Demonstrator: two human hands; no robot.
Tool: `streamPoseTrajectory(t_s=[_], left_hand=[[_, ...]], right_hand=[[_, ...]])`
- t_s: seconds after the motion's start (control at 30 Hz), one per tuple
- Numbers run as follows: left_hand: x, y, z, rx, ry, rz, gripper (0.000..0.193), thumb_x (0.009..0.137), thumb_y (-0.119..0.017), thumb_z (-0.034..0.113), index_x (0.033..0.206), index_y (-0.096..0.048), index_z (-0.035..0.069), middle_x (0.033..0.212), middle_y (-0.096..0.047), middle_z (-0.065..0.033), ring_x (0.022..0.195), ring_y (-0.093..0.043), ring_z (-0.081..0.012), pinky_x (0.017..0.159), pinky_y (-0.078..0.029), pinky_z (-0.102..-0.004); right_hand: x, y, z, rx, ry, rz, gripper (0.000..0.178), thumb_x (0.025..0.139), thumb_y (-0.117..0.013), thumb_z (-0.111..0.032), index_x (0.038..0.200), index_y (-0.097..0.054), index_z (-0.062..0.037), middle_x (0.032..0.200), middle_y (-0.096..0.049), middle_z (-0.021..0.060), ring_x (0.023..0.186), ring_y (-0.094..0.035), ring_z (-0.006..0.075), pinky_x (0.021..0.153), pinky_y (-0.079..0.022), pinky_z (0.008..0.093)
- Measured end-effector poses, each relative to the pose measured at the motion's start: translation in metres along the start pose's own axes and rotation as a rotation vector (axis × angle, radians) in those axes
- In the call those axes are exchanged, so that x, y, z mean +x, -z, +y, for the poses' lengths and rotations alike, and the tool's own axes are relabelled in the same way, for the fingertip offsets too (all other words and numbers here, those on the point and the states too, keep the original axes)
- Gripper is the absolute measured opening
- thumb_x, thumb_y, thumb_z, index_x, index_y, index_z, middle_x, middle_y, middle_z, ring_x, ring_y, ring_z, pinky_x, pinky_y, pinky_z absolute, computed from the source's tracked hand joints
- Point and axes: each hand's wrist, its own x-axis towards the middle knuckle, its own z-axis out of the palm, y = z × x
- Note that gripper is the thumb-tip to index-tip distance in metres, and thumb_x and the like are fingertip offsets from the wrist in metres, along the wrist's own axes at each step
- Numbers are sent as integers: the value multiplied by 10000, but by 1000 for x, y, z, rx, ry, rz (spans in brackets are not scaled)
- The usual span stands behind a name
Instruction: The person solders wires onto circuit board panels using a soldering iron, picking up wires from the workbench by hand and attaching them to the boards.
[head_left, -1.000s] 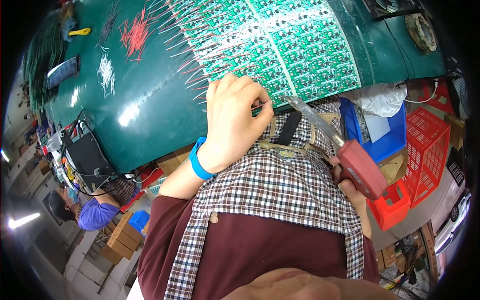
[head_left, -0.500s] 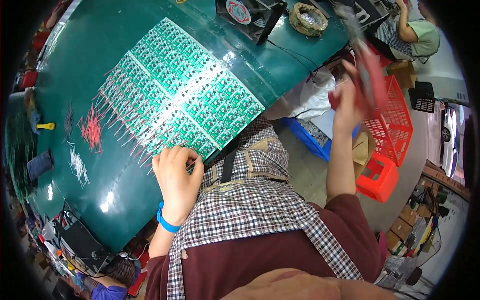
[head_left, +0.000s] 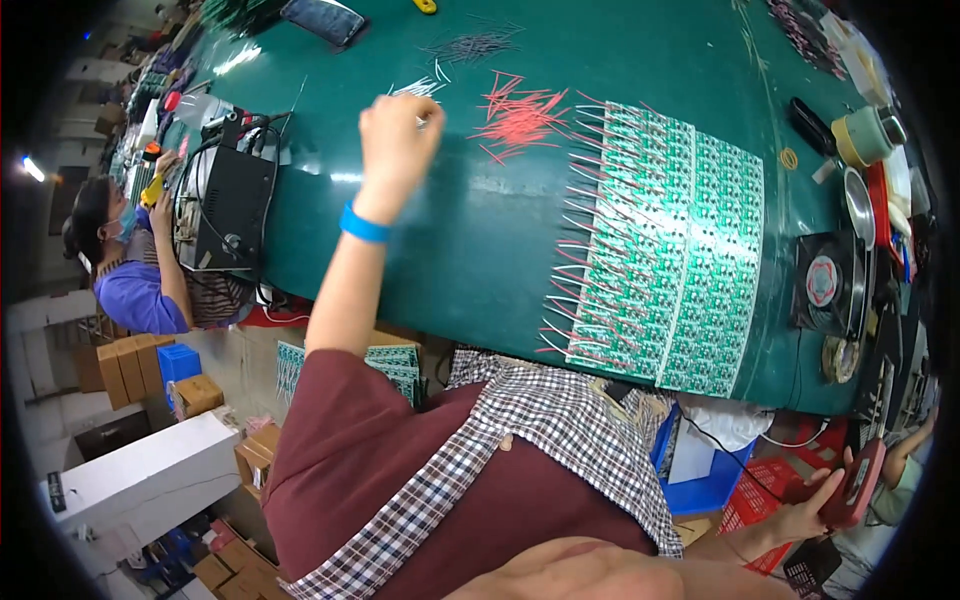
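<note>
Above the green tabletop, my left hand (head_left: 398, 145), a blue band on its wrist, has curled, pinched fingers at the small pile of white wires (head_left: 415, 88). What they hold, if anything, is hidden. Red wires (head_left: 520, 120) lie in a loose heap to its right, and dark grey wires (head_left: 475, 46) lie beyond. Far off to the lower right, my right hand (head_left: 812, 512) is closed round a red soldering gun (head_left: 855, 487) with a slim metal barrel. Between the hands sits a panel of green circuit boards (head_left: 690, 220), with red and white wires sticking out from its left edge.
A black box with cables (head_left: 225, 205) stands at the table's left edge, near a co-worker in purple (head_left: 145, 290). At right are a black fan (head_left: 828, 283), a tape roll (head_left: 840, 358) and a red basket (head_left: 765, 490). A phone (head_left: 325, 20) lies at the far edge.
The view has swung toward the left. My left hand has left the circuit board panel's near edge for the white wires; the right still holds the soldering gun, off to the side.
</note>
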Motion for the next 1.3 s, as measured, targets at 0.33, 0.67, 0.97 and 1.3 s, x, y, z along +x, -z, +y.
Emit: streamPoseTrajectory(t_s=[0.33,0.67,0.97,1.3], left_hand=[[126,-68,-80,-28,-262,-161,305,699,-639,158,1003,-616,158,1009,-549,-63,1024,-460,-270,882,-385,-393],[152,-75,-62,-28,-259,-521,269,685,-649,130,949,-603,98,942,-567,-61,982,-488,-251,855,-398,-350],[164,-69,-44,-12,-242,-451,163,696,-634,112,834,-646,27,783,-637,-128,738,-605,-263,693,-469,-341],[166,-75,-41,-104,-310,-337,187,757,-574,88,903,-617,-20,773,-627,-151,735,-606,-270,677,-467,-339]], right_hand=[[-3,-26,-34,-6,39,44,287,871,-456,-99,1095,-471,80,926,-555,126,537,-391,83,446,-300,191],[-11,-12,-23,4,-66,62,272,867,-464,-143,1045,-480,62,1046,-551,107,568,-392,79,426,-305,186],[-14,-9,-18,51,-59,55,298,875,-462,-151,1077,-463,69,1038,-548,98,582,-392,69,394,-301,189],[-17,-15,-25,130,-88,71,255,879,-456,-132,1048,-445,59,1073,-551,121,552,-386,77,402,-295,179]])
